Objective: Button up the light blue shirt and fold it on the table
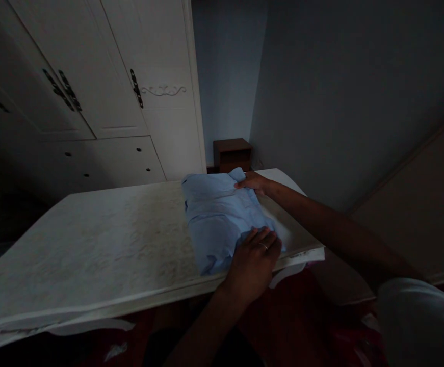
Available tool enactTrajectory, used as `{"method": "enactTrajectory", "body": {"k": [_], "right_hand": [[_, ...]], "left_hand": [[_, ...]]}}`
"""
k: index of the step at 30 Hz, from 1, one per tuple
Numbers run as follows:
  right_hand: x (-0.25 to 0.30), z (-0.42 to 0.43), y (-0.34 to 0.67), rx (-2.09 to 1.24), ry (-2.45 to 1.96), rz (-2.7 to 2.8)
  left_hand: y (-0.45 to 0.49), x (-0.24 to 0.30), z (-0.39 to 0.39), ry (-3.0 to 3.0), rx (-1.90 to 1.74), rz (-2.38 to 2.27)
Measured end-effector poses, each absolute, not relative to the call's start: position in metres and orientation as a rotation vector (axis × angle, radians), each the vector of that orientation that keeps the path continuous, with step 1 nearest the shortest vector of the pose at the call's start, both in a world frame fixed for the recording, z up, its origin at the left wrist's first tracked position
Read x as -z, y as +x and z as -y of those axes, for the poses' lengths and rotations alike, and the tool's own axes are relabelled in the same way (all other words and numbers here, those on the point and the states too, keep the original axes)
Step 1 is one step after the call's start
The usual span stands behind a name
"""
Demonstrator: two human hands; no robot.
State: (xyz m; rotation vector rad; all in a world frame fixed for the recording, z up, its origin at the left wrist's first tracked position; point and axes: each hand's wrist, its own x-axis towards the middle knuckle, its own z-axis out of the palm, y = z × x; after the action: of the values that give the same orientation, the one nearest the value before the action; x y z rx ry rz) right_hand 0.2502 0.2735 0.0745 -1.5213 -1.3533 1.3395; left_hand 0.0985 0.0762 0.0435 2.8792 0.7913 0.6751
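Note:
A folded light blue shirt (pixel 217 214) lies at the right end of a white table (pixel 103 239). My left hand (pixel 254 260) rests on the shirt's near right corner, fingers laid flat on the cloth, a ring on one finger. At the far right corner my right hand (pixel 253 182) pinches the shirt's edge between thumb and fingers, with that arm stretched across from the right.
A white wardrobe (pixel 103 81) with dark handles and drawers stands behind the table. A small brown nightstand (pixel 232 153) sits in the corner by the grey-blue wall. The floor beneath is dark red. The room is dim.

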Motion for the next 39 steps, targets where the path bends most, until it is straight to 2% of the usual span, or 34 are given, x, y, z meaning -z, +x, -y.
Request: {"method": "enactTrajectory", "body": {"k": [4,8,12,16,18,21,24,30,39], "right_hand": [[-0.067,-0.271,0.256,-1.059,-1.667,1.566],[-0.053,-0.268,0.253,-0.930,-1.747,1.644],[-0.047,-0.255,0.241,-0.625,-1.785,1.740],[-0.054,-0.233,0.230,-0.034,-1.683,1.986],[-0.059,-0.225,0.224,0.091,-1.594,2.091],[-0.062,-0.226,0.211,0.072,-1.496,2.220],[-0.057,-0.239,0.196,-0.042,-1.497,2.282],[-0.031,-0.265,0.192,-0.177,-1.647,2.349],[-0.006,-0.277,0.237,-0.354,-1.672,2.264]], "left_hand": [[0.106,-0.040,-0.077,2.846,-0.727,-0.742],[0.111,-0.034,-0.074,2.866,-0.796,-0.721],[0.097,-0.043,-0.055,2.844,-1.195,-0.595],[0.052,-0.054,-0.032,2.653,-1.601,-0.950],[0.028,-0.050,-0.029,2.498,-1.714,-1.309],[0.005,-0.034,-0.037,2.349,-1.570,-1.664],[0.005,-0.019,-0.049,2.334,-1.365,-1.751],[0.021,-0.008,-0.059,2.425,-1.316,-1.719],[-0.021,0.020,-0.049,2.713,-1.299,-1.569]]}}
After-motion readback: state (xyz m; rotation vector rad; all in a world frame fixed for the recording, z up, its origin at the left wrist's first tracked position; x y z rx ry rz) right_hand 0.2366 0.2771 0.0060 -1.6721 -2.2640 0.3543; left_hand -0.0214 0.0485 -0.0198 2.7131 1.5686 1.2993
